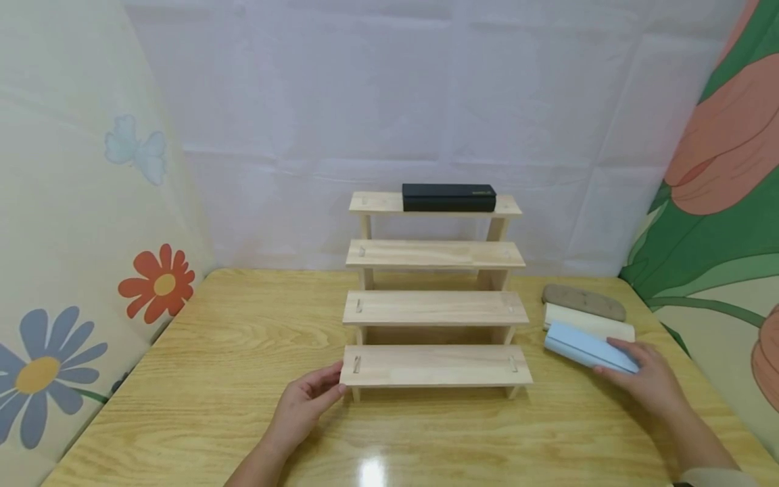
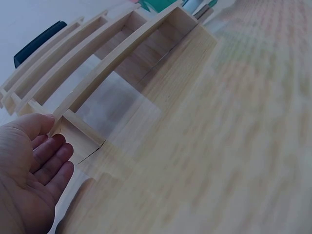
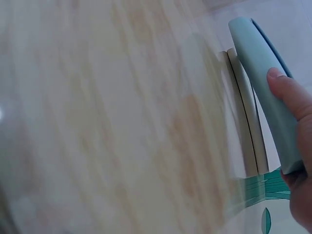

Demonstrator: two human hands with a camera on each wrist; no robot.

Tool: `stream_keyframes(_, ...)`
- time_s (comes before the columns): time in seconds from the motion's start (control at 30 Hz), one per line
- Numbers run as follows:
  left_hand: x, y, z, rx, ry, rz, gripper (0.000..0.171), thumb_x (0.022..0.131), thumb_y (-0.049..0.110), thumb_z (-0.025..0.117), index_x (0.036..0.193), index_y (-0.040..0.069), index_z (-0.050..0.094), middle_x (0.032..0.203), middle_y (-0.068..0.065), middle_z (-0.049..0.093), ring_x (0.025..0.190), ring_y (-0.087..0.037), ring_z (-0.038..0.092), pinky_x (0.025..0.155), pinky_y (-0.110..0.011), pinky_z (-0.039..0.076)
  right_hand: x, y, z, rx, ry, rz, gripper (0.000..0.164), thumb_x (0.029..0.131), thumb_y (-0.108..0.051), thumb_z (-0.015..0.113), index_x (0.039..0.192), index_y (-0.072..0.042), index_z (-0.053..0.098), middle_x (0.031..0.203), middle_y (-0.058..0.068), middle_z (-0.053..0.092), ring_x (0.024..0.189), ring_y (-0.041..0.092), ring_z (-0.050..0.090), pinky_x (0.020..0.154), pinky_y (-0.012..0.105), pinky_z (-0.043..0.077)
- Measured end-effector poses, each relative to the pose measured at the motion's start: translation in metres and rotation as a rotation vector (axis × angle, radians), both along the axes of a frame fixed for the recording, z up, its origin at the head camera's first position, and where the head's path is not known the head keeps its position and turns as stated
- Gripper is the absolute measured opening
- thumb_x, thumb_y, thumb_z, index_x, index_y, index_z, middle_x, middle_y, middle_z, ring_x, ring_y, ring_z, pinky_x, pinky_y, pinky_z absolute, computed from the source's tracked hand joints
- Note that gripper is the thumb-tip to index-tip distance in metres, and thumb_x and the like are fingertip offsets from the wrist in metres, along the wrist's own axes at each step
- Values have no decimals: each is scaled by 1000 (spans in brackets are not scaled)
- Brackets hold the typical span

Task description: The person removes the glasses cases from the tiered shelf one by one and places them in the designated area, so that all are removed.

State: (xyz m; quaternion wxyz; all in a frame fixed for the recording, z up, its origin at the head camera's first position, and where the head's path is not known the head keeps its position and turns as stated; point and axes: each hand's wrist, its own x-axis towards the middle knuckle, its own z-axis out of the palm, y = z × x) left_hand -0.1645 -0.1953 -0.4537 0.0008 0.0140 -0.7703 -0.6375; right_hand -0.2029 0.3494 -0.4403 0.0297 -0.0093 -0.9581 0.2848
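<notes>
A four-tier wooden display stand [image 1: 436, 364] stands on the table. My left hand [image 1: 302, 408] is at the left end of its lowest shelf, with thumb and forefinger gripping the front corner. In the left wrist view, the thumb meets the shelf end and the other fingers bend below it. My right hand [image 1: 651, 379] holds a light blue glasses case [image 1: 585, 346] by its right end, tilted, with the thumb along the near side. Just behind it lie a cream glasses case [image 1: 584, 322] and a taupe glasses case [image 1: 581, 301]. A black glasses case [image 1: 448, 197] rests on the top shelf.
The wood-grain table [image 1: 243, 338] spreads out on both sides of the stand. Behind it hangs a white cloth backdrop [image 1: 316, 101]. Flower-printed panels [image 1: 67, 223] border the left and right sides.
</notes>
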Motion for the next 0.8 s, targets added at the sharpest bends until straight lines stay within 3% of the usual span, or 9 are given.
stream_keyframes(0.8,0,1,1,7,-10,3,42,88,5,70,128,-4,60,119,-21,68,93,-3,65,81,-16,55,1,-1,-7,11,11,15,79,85,-45,73,142,3,45,139,41,36,124,58,34,98,71,32)
